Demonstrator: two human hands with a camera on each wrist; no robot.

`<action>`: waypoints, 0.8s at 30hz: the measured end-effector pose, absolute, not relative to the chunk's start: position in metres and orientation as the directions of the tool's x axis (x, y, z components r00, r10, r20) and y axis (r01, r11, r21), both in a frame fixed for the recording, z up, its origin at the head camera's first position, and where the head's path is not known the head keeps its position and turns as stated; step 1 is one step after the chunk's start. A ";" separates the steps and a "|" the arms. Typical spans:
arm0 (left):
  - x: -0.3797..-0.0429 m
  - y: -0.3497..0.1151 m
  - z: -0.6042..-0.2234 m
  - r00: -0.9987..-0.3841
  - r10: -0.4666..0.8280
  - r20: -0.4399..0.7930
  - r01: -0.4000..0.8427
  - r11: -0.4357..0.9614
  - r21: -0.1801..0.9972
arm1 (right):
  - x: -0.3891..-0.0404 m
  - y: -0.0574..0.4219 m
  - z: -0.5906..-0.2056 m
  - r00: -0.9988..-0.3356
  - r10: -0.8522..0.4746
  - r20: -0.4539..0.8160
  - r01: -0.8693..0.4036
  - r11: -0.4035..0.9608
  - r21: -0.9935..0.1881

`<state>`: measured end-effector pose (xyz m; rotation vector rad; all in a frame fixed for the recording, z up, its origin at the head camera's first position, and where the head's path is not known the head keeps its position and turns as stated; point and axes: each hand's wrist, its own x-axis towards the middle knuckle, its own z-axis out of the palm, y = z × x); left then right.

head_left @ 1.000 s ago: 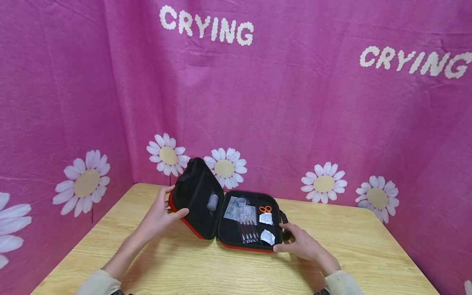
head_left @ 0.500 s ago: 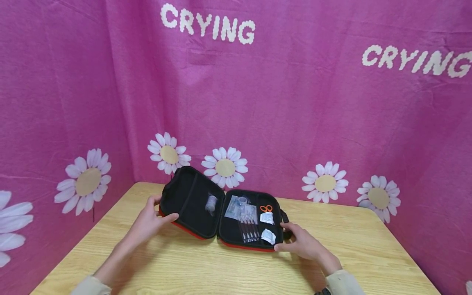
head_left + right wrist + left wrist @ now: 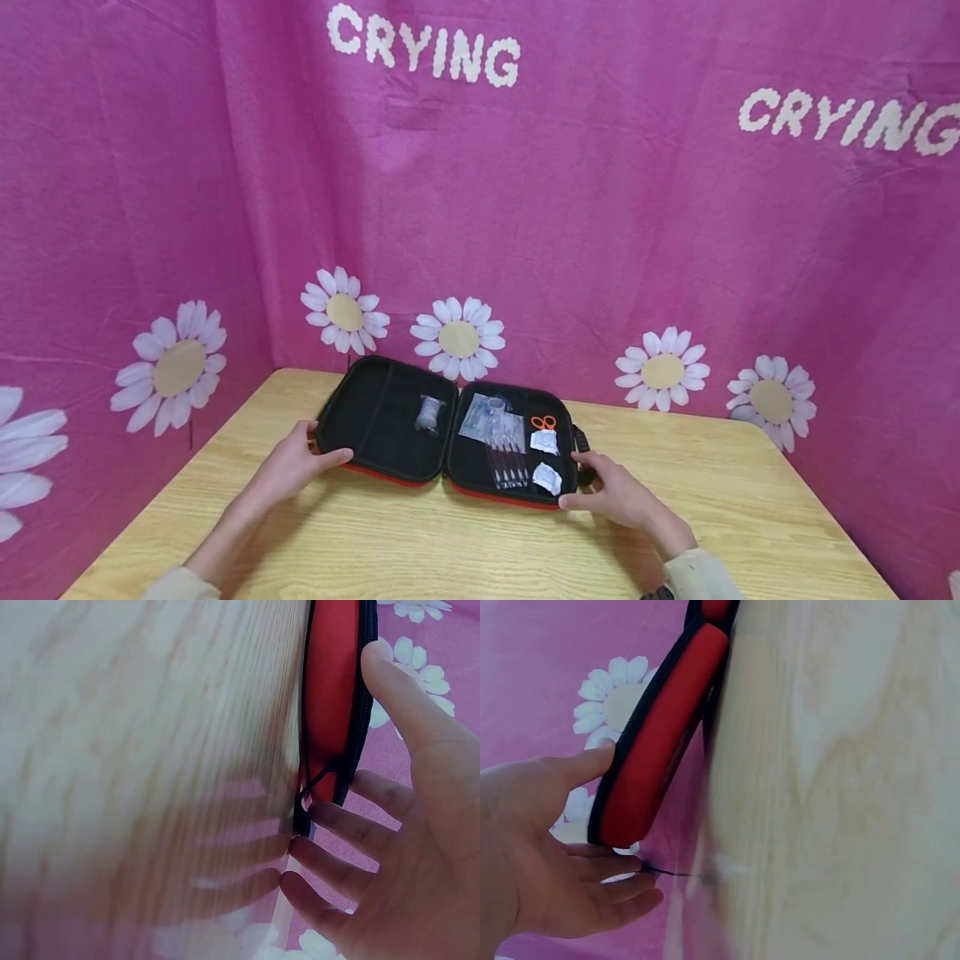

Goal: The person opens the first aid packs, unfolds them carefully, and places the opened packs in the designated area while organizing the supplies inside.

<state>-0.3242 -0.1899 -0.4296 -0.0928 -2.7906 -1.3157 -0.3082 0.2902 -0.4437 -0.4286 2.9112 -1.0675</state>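
Observation:
A black-lined first-aid case (image 3: pixel 495 504) with a red shell lies unfolded on the table. My left hand (image 3: pixel 288 463) grips the outer corner of its left half (image 3: pixel 360 417), thumb on the rim and fingers below; in the left wrist view that half is tilted off the table. At the right half's near corner my right hand (image 3: pixel 618 496) holds the edge, thumb on the zipper rim and fingers along the side. That half contains orange-handled scissors (image 3: pixel 543 422), two white packets (image 3: pixel 547 478), a pack of swabs (image 3: pixel 507 467) and clear plastic packets (image 3: pixel 480 417). A whitish roll (image 3: pixel 428 413) sits in the left half.
The wooden table (image 3: pixel 450 554) stretches around the case on both sides and in front. Behind it hangs a pink cloth (image 3: pixel 562 250) with daisies and lettering. A black strap (image 3: pixel 581 440) sticks out at the case's right side.
The case's left half has swung down and to the left, from steeply raised to nearly flat, with my left hand lowering along with it. My right hand has stayed at its corner.

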 end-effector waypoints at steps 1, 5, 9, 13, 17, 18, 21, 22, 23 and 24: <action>-0.325 -0.191 -0.431 -0.997 0.033 0.065 0.070 0.652 0.755 | -0.308 0.290 -0.443 -0.962 -0.259 0.083 -0.251 0.730 -0.636; -0.326 -0.196 -0.439 -0.997 0.047 0.054 0.071 0.712 0.699 | -0.309 0.290 -0.444 -0.962 -0.261 0.085 -0.254 0.733 -0.630; -0.327 -0.198 -0.440 -0.996 0.053 0.070 0.086 0.761 0.643 | -0.309 0.291 -0.444 -0.963 -0.256 0.083 -0.250 0.740 -0.625; -0.325 -0.198 -0.435 -0.997 0.043 0.058 0.068 0.826 0.560 | -0.309 0.291 -0.443 -0.968 -0.238 0.074 -0.231 0.744 -0.627; -0.325 -0.196 -0.428 -0.997 0.061 0.055 0.080 0.871 0.484 | -0.309 0.291 -0.444 -0.968 -0.236 0.086 -0.237 0.747 -0.621; -0.325 -0.195 -0.428 -0.995 0.071 0.072 0.096 0.876 0.473 | -0.309 0.291 -0.444 -0.967 -0.237 0.090 -0.240 0.748 -0.619; -0.325 -0.187 -0.427 -0.978 0.132 0.163 0.193 0.872 0.450 | -0.309 0.291 -0.446 -0.966 -0.239 0.097 -0.246 0.747 -0.618; -0.325 -0.184 -0.426 -0.966 0.163 0.202 0.238 0.865 0.442 | -0.309 0.291 -0.446 -0.965 -0.242 0.099 -0.251 0.745 -0.618; -0.326 -0.180 -0.426 -0.953 0.192 0.233 0.278 0.856 0.435 | -0.308 0.292 -0.446 -0.964 -0.246 0.100 -0.254 0.743 -0.619; -0.326 -0.175 -0.426 -0.939 0.224 0.262 0.320 0.848 0.423 | -0.309 0.292 -0.447 -0.964 -0.246 0.099 -0.253 0.743 -0.619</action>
